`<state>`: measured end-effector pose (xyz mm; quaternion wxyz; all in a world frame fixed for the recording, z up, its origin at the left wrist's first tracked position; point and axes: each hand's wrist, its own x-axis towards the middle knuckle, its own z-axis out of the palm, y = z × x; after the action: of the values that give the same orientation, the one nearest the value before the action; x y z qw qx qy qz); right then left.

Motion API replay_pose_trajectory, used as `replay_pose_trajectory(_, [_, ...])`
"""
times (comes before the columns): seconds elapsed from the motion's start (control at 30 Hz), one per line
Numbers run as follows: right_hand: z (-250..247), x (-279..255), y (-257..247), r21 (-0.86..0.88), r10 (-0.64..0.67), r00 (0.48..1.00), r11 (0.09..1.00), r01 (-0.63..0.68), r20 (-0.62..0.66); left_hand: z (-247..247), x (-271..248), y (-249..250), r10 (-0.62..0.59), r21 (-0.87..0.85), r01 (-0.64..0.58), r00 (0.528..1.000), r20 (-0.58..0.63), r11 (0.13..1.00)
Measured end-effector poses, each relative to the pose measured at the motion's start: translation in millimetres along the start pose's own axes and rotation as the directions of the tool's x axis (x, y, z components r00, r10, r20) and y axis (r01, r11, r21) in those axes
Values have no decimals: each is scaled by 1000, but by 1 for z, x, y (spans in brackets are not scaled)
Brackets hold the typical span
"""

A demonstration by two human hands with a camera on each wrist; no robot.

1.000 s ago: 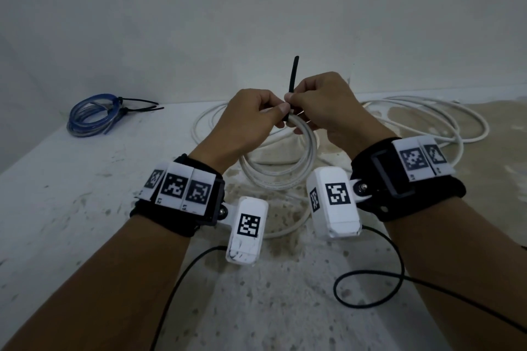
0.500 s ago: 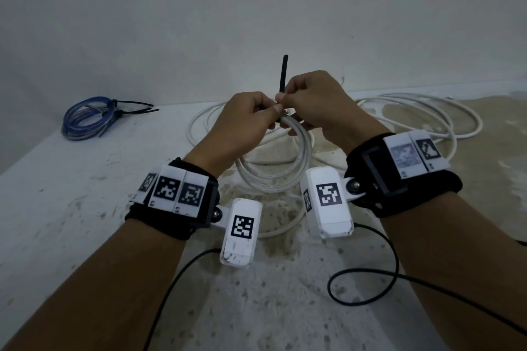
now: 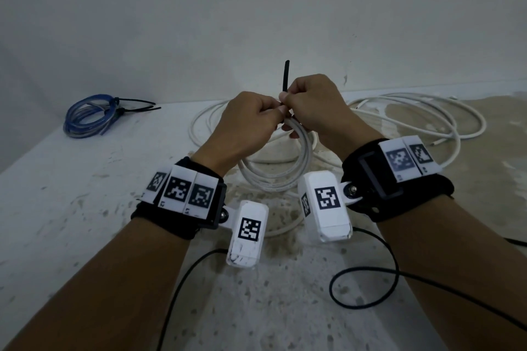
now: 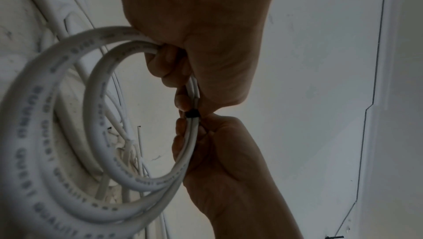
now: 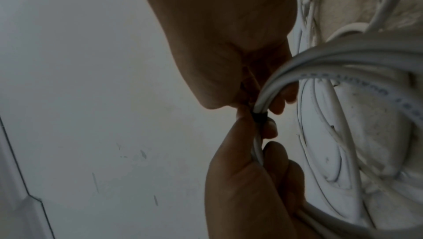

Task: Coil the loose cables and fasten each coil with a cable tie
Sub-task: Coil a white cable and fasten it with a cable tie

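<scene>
Head view: my left hand (image 3: 251,120) and right hand (image 3: 313,105) met above the tabletop (image 3: 71,194), centre.
White coil (image 3: 285,168): gripped by both hands.
Cable tie (image 3: 285,77): pinched between my thumbs and fingers, wrapped around coil, tail upright.
Blue coil (image 3: 88,117): far left, tied.

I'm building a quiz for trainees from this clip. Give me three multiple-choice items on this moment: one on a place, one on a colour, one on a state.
1. Where does the blue coil lie?
A. far left of the table
B. between the wrists
C. on the floor

2. What colour is the cable tie at the hands?
A. white
B. black
C. red

3. How is the white coil held?
A. lying untouched
B. gripped by both hands
C. by one hand only

Answers: A, it sits by the left wall; B, its dark tail sticks up; B, the left hand and right hand both grip it.
</scene>
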<state>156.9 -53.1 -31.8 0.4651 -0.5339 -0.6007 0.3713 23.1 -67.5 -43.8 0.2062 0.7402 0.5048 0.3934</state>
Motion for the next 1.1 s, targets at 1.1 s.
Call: replay_pose_trajectory(1.1, [11, 1, 18, 194, 106, 994, 975, -110, 33, 6, 4, -20, 114, 188, -112, 993, 0, 976])
